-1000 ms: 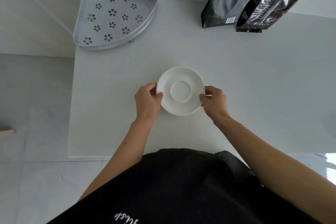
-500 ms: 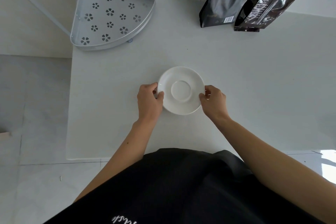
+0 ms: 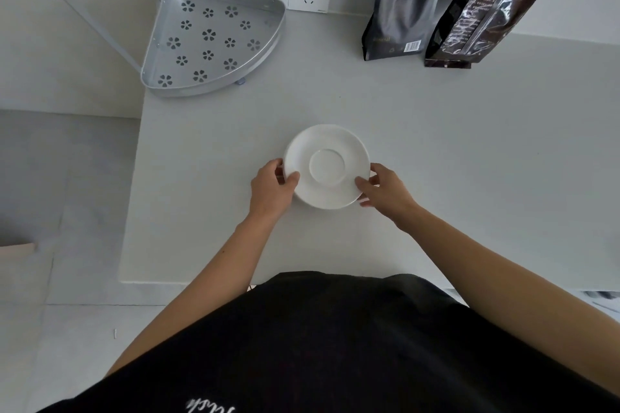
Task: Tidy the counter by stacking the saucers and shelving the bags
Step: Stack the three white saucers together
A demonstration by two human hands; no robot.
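Left hand (image 3: 270, 189) grip | right hand (image 3: 385, 189) grip | saucer (image 3: 327, 166) rim

Head-worn wide-angle view, steeply down over the counter (image 3: 436, 151), perhaps arm's-length.

Soft, even daylight; faint shadows; sharp focus; wide-angle bending at edges.
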